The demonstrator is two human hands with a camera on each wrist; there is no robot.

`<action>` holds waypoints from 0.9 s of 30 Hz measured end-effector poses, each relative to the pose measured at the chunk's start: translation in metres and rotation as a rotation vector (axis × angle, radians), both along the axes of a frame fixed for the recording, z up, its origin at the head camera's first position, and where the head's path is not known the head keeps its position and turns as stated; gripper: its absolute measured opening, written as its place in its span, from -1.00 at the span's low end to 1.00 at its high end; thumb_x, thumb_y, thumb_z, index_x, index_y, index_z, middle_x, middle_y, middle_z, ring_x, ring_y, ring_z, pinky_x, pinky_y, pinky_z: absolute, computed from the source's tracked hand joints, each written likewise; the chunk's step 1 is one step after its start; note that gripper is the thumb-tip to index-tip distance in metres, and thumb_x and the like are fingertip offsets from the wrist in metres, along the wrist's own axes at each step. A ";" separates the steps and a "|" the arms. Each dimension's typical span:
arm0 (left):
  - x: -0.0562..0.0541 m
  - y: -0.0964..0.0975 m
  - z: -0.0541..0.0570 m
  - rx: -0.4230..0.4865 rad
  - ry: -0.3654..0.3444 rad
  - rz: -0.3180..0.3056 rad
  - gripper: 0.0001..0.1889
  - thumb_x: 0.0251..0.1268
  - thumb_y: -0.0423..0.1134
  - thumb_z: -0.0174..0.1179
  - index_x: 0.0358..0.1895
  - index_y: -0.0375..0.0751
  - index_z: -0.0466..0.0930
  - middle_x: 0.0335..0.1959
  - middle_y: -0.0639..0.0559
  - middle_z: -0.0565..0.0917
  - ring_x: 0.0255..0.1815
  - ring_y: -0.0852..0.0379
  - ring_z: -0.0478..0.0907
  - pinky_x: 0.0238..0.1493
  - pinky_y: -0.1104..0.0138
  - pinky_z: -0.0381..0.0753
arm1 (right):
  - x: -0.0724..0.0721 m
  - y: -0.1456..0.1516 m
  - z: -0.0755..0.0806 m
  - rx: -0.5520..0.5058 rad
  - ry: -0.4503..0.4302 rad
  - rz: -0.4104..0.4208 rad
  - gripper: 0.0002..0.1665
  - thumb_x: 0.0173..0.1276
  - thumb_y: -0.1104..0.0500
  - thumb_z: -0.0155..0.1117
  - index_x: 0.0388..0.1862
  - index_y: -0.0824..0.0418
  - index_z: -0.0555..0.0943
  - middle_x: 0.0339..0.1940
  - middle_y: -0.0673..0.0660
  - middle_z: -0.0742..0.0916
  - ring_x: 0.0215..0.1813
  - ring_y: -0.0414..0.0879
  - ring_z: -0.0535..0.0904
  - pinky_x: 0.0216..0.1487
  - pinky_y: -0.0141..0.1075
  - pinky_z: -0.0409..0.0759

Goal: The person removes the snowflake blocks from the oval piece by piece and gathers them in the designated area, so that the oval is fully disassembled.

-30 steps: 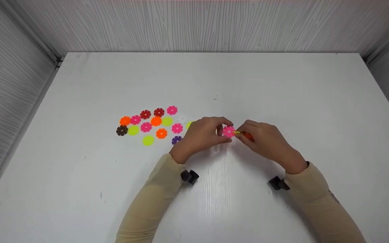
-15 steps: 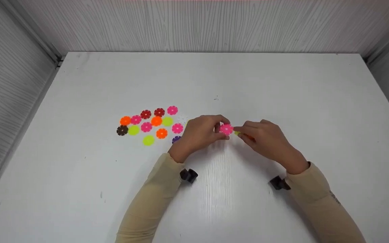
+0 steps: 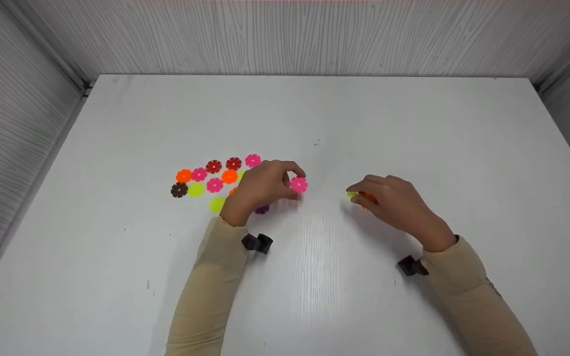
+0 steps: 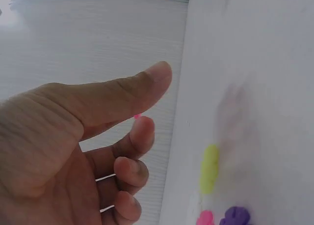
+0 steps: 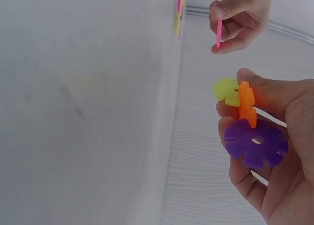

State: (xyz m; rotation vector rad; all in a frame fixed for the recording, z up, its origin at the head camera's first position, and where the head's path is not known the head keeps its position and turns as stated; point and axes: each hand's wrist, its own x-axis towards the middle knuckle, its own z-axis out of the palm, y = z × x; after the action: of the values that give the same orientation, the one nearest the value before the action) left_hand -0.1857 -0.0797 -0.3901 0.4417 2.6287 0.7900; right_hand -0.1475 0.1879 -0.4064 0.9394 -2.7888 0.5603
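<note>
Between its thumb and forefinger my left hand (image 3: 260, 187) pinches a bright pink notched disc (image 3: 299, 184), held above the table. In the left wrist view the thumb hides nearly all of that disc. Some distance to the right, my right hand (image 3: 396, 207) grips several notched discs joined together. The right wrist view shows them slotted edge to edge: a yellow-green disc (image 5: 225, 91), an orange disc (image 5: 247, 102) and a purple disc (image 5: 244, 139). The pink disc is apart from this joined piece. Loose discs lie under and to the left of my left hand.
Loose flat discs are spread on the white table (image 3: 324, 109) at centre left, among them a brown disc (image 3: 179, 190), a red disc (image 3: 234, 163), an orange disc (image 3: 184, 176) and a dark purple disc (image 3: 261, 209). My left hand covers some. Wood-grain panels (image 3: 295, 37) border the table.
My left hand has moved left with the pink disc, away from the joined discs it was held against. My right hand stays almost where it was, still holding the joined discs.
</note>
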 end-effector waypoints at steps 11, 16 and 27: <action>-0.002 -0.018 -0.001 -0.083 -0.252 -0.009 -0.58 0.08 -0.24 0.38 0.07 0.09 0.65 -0.03 -0.03 0.63 -0.24 0.05 0.52 -0.11 0.23 0.57 | -0.001 0.002 -0.004 0.008 -0.053 -0.011 -0.79 0.22 0.20 0.40 -0.15 0.19 0.72 -0.35 0.04 0.73 -0.45 -0.16 0.54 -0.41 -0.30 0.52; -0.002 -0.021 -0.001 -0.103 -0.285 -0.001 -0.58 0.08 -0.29 0.38 0.07 0.12 0.66 0.11 -0.02 0.54 -0.19 0.03 0.44 -0.15 0.26 0.54 | -0.001 0.002 -0.002 0.028 -0.072 -0.018 -0.79 0.23 0.20 0.39 -0.14 0.19 0.72 -0.36 0.04 0.72 -0.45 -0.16 0.54 -0.42 -0.30 0.51; -0.003 -0.023 0.000 -0.065 -0.312 0.009 -0.60 0.12 -0.31 0.33 0.06 0.12 0.67 -0.08 -0.08 0.61 -0.24 0.04 0.47 -0.16 0.26 0.55 | 0.000 0.003 -0.003 0.038 -0.082 -0.026 -0.81 0.24 0.23 0.37 -0.16 0.18 0.72 -0.32 0.04 0.74 -0.44 -0.15 0.52 -0.41 -0.28 0.49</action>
State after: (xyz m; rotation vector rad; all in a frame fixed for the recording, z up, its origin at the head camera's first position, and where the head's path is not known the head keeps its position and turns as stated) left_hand -0.1885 -0.1023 -0.3896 0.2639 2.3592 0.7106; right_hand -0.1475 0.1912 -0.4098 0.9067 -2.8894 0.5562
